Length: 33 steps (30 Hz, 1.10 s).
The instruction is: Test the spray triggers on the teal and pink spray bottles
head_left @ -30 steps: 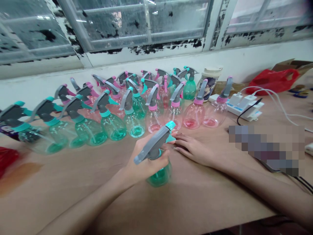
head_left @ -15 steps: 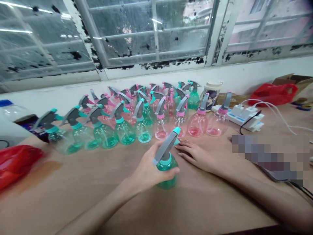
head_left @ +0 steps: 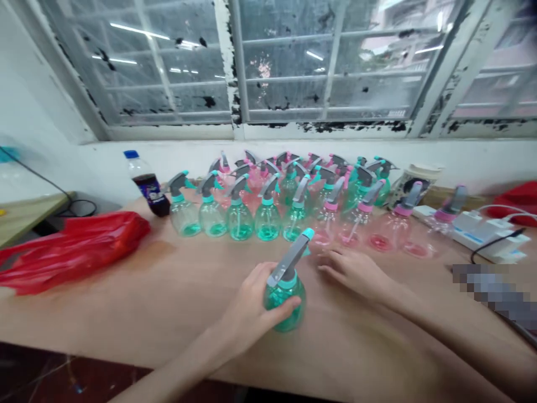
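My left hand is wrapped around the body of a green spray bottle with a grey and teal trigger head. The bottle is upright near the middle of the table, its spout pointing away from me. To its right, my right hand lies low over the tabletop, fingers stretched out and holding nothing. Beyond both hands stands a front row of spray bottles, with green ones on the left and pink ones on the right. More green and pink bottles crowd behind them, partly hidden.
A red plastic bag lies at the left, near a dark soda bottle. On the right are a patterned cup, a white power strip with cables and a pixelated item. A window stands above the back wall.
The camera view has swung left, so the scene sits further right and the soda bottle shows fully. My left hand still grips the green spray bottle; my right hand stays beside it.
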Each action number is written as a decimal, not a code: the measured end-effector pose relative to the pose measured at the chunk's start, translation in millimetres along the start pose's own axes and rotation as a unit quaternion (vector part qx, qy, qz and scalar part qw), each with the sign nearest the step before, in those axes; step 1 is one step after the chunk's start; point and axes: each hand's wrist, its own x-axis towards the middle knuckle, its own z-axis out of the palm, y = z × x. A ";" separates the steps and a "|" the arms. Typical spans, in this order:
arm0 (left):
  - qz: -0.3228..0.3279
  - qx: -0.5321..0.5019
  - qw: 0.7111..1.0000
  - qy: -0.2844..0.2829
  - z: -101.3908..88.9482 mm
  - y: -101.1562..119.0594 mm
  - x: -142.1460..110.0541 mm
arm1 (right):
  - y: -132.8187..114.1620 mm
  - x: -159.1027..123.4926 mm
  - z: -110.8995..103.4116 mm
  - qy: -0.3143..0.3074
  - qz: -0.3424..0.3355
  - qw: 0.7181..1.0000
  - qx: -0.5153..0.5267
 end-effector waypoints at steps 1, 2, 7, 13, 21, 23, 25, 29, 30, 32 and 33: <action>-0.011 0.011 1.000 0.019 -10.7 -6.6 -9.6 | -11.6 9.4 -0.1 -0.006 -0.009 1.000 0.000; -0.025 0.020 0.999 0.038 -21.8 -13.9 -19.7 | -24.3 19.8 -0.4 -0.015 -0.019 1.000 0.004; -0.139 0.073 0.966 0.204 -79.6 -62.5 -66.5 | -103.4 89.5 -5.0 -0.024 -0.075 0.992 0.096; -0.184 0.156 0.925 0.295 -150.6 -106.5 -83.8 | -199.7 195.0 3.1 0.017 -0.066 0.988 0.140; -0.195 0.230 0.901 0.311 -196.8 -138.6 -64.4 | -256.3 278.2 40.0 0.030 0.012 0.989 0.145; -0.201 0.237 0.897 0.315 -199.6 -146.8 -57.4 | -261.2 288.3 48.4 0.027 0.039 0.988 0.146; -0.202 0.242 0.894 0.318 -202.1 -154.3 -49.6 | -264.5 296.4 55.2 0.025 0.062 0.987 0.147; -0.198 0.246 0.893 0.321 -210.7 -167.8 -33.5 | -267.4 307.2 61.5 0.020 0.079 0.986 0.143; -0.197 0.247 0.893 0.322 -213.6 -171.1 -29.6 | -267.4 308.4 61.3 0.018 0.079 0.987 0.140; -0.194 0.247 0.892 0.325 -219.5 -177.7 -22.1 | -266.8 308.7 59.3 0.014 0.075 0.988 0.133; -0.194 0.247 0.891 0.327 -222.4 -181.0 -18.4 | -266.2 307.8 57.8 0.013 0.071 0.989 0.130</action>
